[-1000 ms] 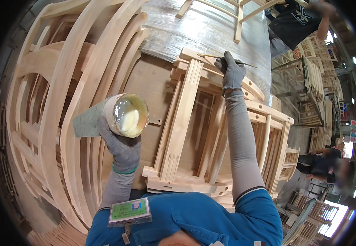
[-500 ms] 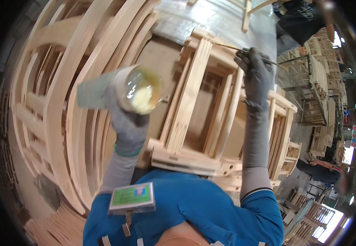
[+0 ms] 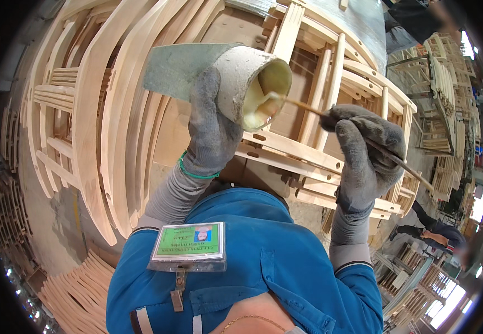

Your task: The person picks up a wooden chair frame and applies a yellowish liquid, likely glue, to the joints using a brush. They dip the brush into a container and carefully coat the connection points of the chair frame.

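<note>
My left hand [image 3: 211, 131], in a grey glove, is wrapped round a whitish cup [image 3: 236, 80] tilted with its mouth toward the right. Pale yellow paste [image 3: 255, 103] coats its inside. A flat grey-green plate [image 3: 177, 68] sticks out to the left behind the cup; whether it is fixed to the cup, I cannot tell. In my gloved right hand [image 3: 369, 147] is a thin stick [image 3: 305, 106], gripped between fingers and thumb. Its whitened tip lies at the cup's mouth, by the paste, while the other end points down to the right.
Slotted wooden frames [image 3: 302, 149] lie stacked just beyond my hands. Curved wooden frames [image 3: 116, 111] stand in a row at the left, with a pile of slats [image 3: 80, 286] below them. Another person [image 3: 414, 25] is at the far right, and one more person [image 3: 433, 231] is lower down.
My right hand has drawn back from the far end of the frame, bringing the stick's tip to the cup. The cup has moved right and turned its mouth toward the stick.
</note>
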Available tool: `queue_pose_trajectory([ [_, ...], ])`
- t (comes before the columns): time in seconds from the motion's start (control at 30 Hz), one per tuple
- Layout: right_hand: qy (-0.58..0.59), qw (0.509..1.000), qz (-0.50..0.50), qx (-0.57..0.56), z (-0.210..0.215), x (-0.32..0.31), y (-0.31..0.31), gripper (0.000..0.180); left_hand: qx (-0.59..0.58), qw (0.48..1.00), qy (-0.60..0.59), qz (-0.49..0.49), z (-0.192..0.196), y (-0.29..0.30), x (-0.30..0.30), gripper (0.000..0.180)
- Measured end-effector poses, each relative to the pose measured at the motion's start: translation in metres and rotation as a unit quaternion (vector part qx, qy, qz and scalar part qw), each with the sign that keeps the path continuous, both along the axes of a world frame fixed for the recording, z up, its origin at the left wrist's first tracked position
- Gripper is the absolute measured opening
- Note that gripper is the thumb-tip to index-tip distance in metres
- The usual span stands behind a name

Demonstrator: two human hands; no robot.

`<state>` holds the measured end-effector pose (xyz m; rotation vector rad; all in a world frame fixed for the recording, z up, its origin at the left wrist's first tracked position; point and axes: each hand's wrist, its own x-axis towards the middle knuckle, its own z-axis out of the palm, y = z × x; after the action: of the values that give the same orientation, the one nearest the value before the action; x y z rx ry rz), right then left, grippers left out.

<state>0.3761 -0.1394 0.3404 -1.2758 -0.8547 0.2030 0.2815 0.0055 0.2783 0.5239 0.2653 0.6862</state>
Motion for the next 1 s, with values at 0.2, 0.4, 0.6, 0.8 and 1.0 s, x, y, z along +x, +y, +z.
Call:
queue_pose_trajectory([
  [0.2,-0.076,0.997,-0.008,-0.03,-0.02,-0.03,-0.014,0.022,-0.025,0.989,-0.133,-0.057,0.005,-0.016,-0.022,0.058],
  [0.4,-0.325,0.939,0.057,-0.092,-0.019,-0.084,-0.044,0.016,-0.021,0.979,-0.189,0.077,-0.009,-0.018,-0.036,0.063],
  [0.6,0.004,0.997,0.01,0.082,-0.028,-0.105,-0.041,0.015,0.031,0.973,-0.227,-0.023,0.012,-0.016,-0.047,0.049],
  [0.8,-0.051,0.994,-0.025,0.093,-0.041,-0.113,-0.031,0.017,-0.138,0.929,-0.328,-0.1,0.0,-0.01,-0.051,0.051],
  [1.0,0.074,0.991,-0.063,0.096,-0.043,-0.114,-0.029,0.015,0.36,0.9,0.062,0.238,-0.049,0.001,-0.04,0.047],
])
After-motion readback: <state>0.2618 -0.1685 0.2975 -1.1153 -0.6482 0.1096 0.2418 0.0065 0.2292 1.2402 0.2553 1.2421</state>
